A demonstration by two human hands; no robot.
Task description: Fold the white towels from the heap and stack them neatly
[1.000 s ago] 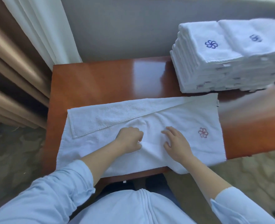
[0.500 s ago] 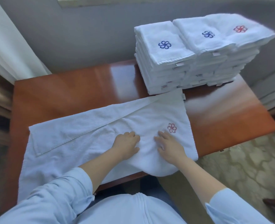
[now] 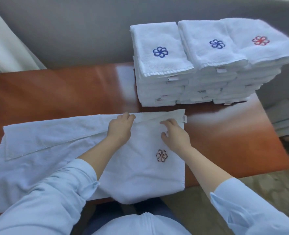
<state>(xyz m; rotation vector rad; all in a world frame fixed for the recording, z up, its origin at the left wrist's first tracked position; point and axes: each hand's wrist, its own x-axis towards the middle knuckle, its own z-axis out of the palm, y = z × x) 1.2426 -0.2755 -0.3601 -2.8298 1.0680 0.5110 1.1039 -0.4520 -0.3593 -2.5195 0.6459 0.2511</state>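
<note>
Your towel (image 3: 140,175) lies flat on the wooden table (image 3: 55,92), its long axis running left to right along the near edge. One short end points at the left edge and the other stops past the middle, well short of the right edge. The near long side hangs a little over the near edge. The far long side is folded toward you, and the fold line runs diagonally from the left end up to the far right corner of the cloth. A small label (image 3: 184,118) sticks out at that corner. An embroidered flower (image 3: 161,155) faces up near the right end.

Your left hand (image 3: 120,128) sits on the folded flap at the towel's far side, fingers curled round the flap's edge. Your right hand (image 3: 176,136) rests just beside it, nearer the labelled corner, fingers loosely spread on the cloth and thumb apart; it is blurred.

Three stacks of folded towels (image 3: 159,89) stand side by side in the table's far right corner, just beyond the towel's far edge. A pale curtain (image 3: 8,48) hangs beyond the far left corner.
</note>
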